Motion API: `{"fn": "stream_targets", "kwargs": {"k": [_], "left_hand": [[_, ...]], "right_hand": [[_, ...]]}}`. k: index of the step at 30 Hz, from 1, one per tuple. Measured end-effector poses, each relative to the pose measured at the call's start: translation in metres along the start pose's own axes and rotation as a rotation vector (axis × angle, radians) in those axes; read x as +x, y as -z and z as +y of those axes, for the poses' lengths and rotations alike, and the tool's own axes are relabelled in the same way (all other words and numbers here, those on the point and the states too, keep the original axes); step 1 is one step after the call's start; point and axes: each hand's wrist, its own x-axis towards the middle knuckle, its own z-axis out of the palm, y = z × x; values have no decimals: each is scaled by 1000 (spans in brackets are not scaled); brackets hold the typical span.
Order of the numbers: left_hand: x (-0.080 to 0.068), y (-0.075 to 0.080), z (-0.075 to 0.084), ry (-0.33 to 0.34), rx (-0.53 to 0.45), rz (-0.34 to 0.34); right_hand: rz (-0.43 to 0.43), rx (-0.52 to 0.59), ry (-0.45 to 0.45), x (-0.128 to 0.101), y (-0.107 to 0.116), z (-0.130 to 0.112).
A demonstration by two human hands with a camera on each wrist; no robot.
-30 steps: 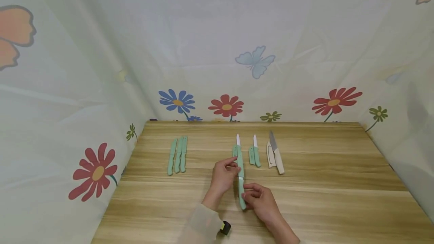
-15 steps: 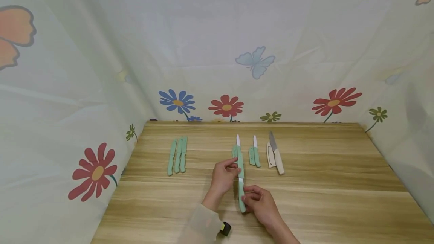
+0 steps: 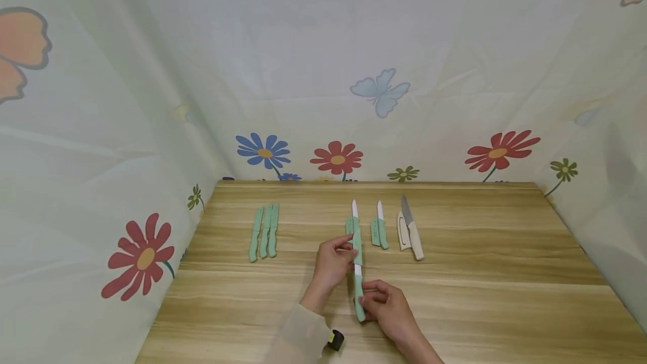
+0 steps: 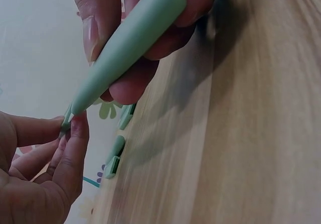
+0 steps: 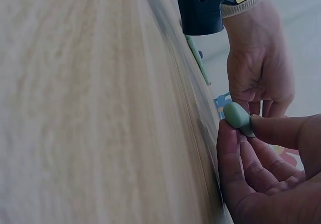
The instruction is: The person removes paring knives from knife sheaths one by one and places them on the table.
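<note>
1. While the left hand [image 3: 332, 264] pinches the green sheath [image 3: 358, 247] between thumb and fingers, the right hand [image 3: 391, 305] grips the green handle [image 3: 358, 290] in its fingertips; both are raised off the bench [image 3: 480, 240].
2. Sheath and handle sit about midway between the bench's left and right edges, handle end toward the near edge, with a short band of white blade [image 3: 358, 269] showing between them.
3. To do this well, I'd keep the two in one straight line; a twist could make the blade bind.
4. Left fingertips are best kept back from the sheath's mouth (the riskiest spot, to my mind), and the slide slow and even.
5. Knuckles should mind the bare blades toward the far edge: a partly hidden green knife [image 3: 355, 215], a short green knife [image 3: 382, 230] and a cream knife [image 3: 412, 230]. Three sheathed knives [image 3: 266, 232] lie near the far left corner.
</note>
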Motion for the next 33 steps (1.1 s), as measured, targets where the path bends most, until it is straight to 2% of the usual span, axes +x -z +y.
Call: {"fn": "stream_targets", "kwargs": {"k": [9,33], "left_hand": [[3,-1,0,2,19,27],[8,0,2,4,-18,19]], "right_hand": [[-8,12,-17,-4,1,1],[-94,7,-60,-15,7,2]]}}
